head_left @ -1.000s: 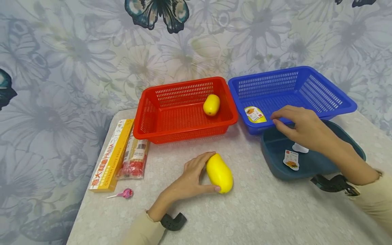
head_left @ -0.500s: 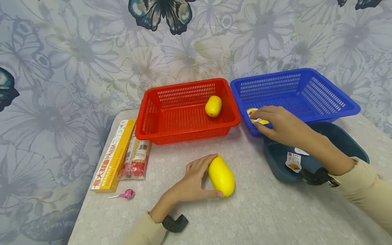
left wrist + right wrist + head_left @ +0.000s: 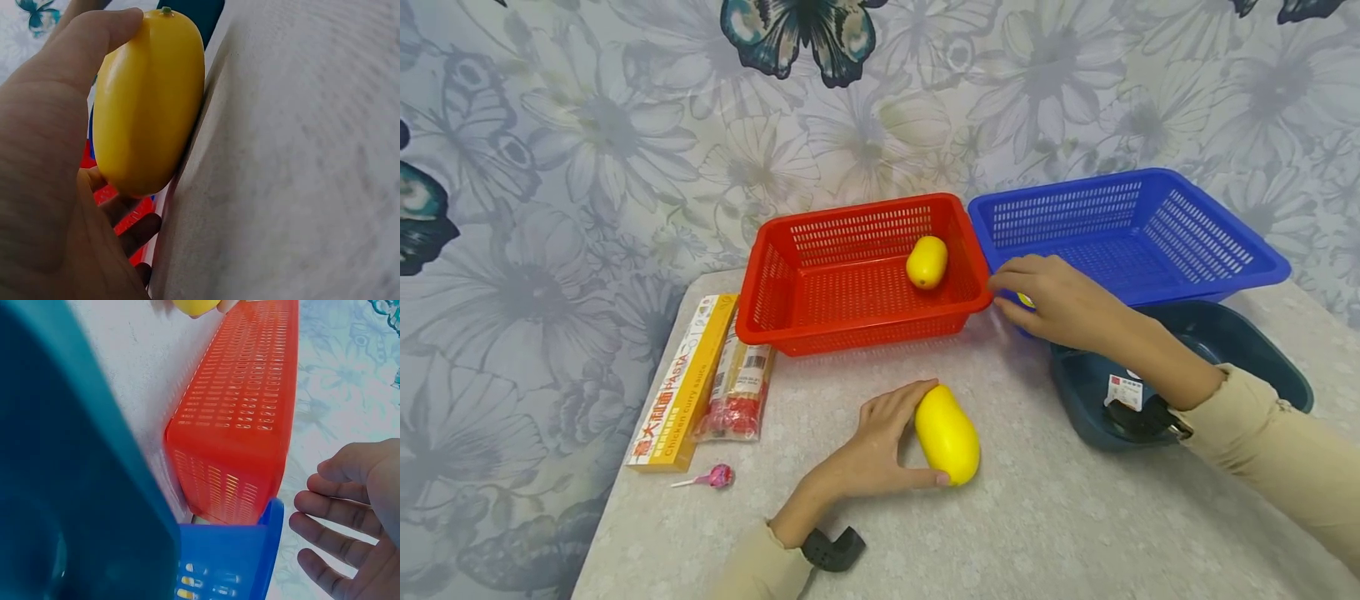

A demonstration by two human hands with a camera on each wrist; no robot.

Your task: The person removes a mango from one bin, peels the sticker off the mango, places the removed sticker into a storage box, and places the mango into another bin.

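My left hand (image 3: 874, 450) holds a yellow mango (image 3: 947, 435) on the table, thumb at its near end and fingers at its far end. In the left wrist view, the green stem of the mango (image 3: 153, 94) shows beside the thumb. My right hand (image 3: 1048, 300) hovers over the left end of the blue basket (image 3: 1213, 287), close to the right rim of the red basket (image 3: 857, 335). Its fingers (image 3: 334, 509) are spread and relaxed, with nothing between them. Beneath that hand, a yellow thing (image 3: 1025, 300) in the blue basket is mostly hidden. Another yellow mango (image 3: 927, 262) lies in the red basket.
A dark teal basin (image 3: 1285, 358) stands front right, with a white label card (image 3: 1124, 392) inside. At the left lie a yellow pasta box (image 3: 685, 383), a clear packet (image 3: 741, 392) of noodles and a pink lollipop (image 3: 721, 476). A patterned wall rises behind.
My right hand has moved left across the blue basket toward the red one, covering the labelled yellow thing. My left hand has stayed on the mango. The whole view has shifted slightly.
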